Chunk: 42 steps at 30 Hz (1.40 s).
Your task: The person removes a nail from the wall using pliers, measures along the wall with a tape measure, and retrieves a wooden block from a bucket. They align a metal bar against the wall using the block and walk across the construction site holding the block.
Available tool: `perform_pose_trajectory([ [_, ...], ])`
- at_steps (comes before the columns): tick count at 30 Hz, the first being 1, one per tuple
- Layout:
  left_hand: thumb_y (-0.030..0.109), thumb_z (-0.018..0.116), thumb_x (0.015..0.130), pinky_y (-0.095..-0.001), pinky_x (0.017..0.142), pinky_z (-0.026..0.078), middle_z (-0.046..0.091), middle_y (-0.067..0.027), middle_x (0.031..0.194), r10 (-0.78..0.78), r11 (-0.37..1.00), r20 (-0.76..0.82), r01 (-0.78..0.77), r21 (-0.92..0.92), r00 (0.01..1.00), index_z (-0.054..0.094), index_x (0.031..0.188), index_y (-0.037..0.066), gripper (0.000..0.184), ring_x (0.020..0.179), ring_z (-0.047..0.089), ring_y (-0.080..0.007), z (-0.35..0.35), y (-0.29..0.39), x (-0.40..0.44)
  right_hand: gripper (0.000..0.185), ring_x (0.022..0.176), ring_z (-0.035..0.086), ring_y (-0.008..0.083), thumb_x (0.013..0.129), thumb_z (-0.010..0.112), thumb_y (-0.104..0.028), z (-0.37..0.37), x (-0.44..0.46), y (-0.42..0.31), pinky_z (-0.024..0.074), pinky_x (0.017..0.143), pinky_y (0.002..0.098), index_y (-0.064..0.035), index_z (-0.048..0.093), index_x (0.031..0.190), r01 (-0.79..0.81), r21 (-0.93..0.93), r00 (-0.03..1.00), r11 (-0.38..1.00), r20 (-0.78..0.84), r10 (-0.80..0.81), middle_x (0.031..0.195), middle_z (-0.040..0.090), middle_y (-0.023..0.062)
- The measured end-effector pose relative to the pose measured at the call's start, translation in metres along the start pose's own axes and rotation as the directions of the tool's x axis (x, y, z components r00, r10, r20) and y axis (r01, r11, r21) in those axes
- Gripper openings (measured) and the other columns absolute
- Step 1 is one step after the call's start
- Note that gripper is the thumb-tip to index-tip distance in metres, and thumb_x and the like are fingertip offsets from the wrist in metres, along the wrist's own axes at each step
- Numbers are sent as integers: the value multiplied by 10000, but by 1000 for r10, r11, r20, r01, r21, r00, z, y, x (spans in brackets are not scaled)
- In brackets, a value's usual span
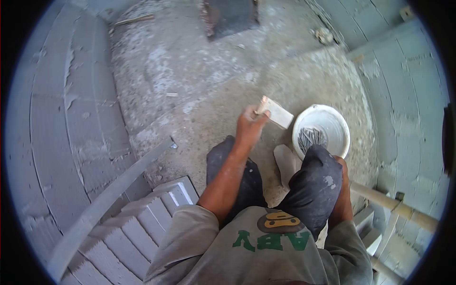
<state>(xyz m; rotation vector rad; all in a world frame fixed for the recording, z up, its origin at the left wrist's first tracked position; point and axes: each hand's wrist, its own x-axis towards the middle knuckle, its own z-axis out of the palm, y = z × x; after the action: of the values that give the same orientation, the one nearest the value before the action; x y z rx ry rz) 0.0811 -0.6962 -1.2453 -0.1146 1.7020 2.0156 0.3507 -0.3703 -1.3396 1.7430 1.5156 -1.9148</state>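
My left hand [254, 118] is wrapped round one end of a pale flat block [278, 113], held above the floor in front of my knees. The block's far end points toward a white bucket [338, 128], in which many grey nail-like pieces [312, 137] lie. My right arm runs down beside my right knee, and only a bit of my right hand [340, 164] shows by the bucket's near edge; its fingers are hidden behind the knee.
Grey block walls rise on the left [57, 118] and right [403, 95]. Stacked blocks [128, 228] and a long pale strip [109, 199] lie at the lower left. A bamboo pole [403, 209] crosses the lower right. A dark rectangular opening [231, 19] is at the top.
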Motion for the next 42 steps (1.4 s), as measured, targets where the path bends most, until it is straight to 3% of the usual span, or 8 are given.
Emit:
perform_pose_trajectory([
  [7, 256, 651, 853, -307, 757, 473, 644, -83, 960, -3, 996, -180, -14, -91, 984, 534, 1125, 3, 390, 826, 617, -155, 3, 72, -112, 219, 419, 447, 152, 730, 635, -197, 41, -91, -115, 300, 389, 338, 14, 598, 779, 190, -415, 948, 890, -159, -276, 563, 515, 53],
  [10, 250, 650, 857, -294, 765, 471, 643, -76, 968, 104, 988, -296, -133, -79, 950, 535, 1134, 12, 383, 843, 611, -146, -37, 93, -119, 219, 386, 421, 150, 727, 640, -209, 73, -64, -136, 287, 379, 321, 6, 603, 745, 364, -338, 916, 868, -39, -400, 528, 493, 41],
  [22, 217, 670, 861, -221, 689, 431, 648, -4, 913, -38, 974, -710, -132, -184, 703, 583, 1103, 64, 299, 795, 568, -66, -94, 84, -134, 167, 355, 336, 94, 781, 577, -224, 334, -31, -239, 205, 334, 249, -112, 542, 663, 396, -441, 870, 805, 461, -175, 487, 424, -24],
  [26, 174, 670, 865, -191, 664, 417, 636, 12, 872, 3, 941, -873, -296, -162, 487, 587, 1082, 44, 267, 739, 540, -40, -111, 88, -116, 131, 358, 342, 90, 786, 595, -206, 432, -9, -256, 223, 333, 240, -102, 559, 714, 416, -413, 792, 810, 603, -100, 511, 452, -26],
  [31, 157, 670, 862, -196, 650, 413, 618, 18, 816, -56, 963, -962, -240, -122, 267, 593, 1060, 13, 256, 706, 530, -47, -123, 85, -110, 232, 362, 358, 101, 791, 667, -274, 526, 0, -271, 220, 322, 252, -60, 580, 772, 417, -374, 664, 828, 747, 4, 552, 476, 1],
  [37, 140, 682, 838, -240, 672, 451, 645, -33, 845, -89, 995, -940, -15, -99, 330, 618, 1051, 21, 252, 741, 570, -92, -85, 86, -67, 339, 389, 401, 102, 823, 663, -376, 520, -20, -301, 284, 362, 281, -47, 634, 749, 667, -646, 654, 371, 746, 125, 555, 535, 34],
  [39, 136, 682, 839, -250, 697, 461, 655, -33, 877, -90, 986, -926, 162, -32, 368, 629, 1042, 35, 233, 775, 579, -94, -63, 106, -56, 354, 439, 445, 106, 817, 676, -376, 521, -24, -309, 334, 417, 283, -27, 652, 757, 758, -590, 605, 278, 795, 40, 571, 556, 38],
  [42, 140, 677, 840, -254, 699, 466, 649, -32, 841, -14, 991, -942, 133, 33, 334, 644, 1046, 53, 226, 762, 574, -92, -49, 124, -57, 343, 539, 514, 115, 804, 693, -340, 536, -25, -309, 403, 523, 283, 2, 673, 801, 902, -387, 414, 193, 902, -126, 617, 592, 43],
])
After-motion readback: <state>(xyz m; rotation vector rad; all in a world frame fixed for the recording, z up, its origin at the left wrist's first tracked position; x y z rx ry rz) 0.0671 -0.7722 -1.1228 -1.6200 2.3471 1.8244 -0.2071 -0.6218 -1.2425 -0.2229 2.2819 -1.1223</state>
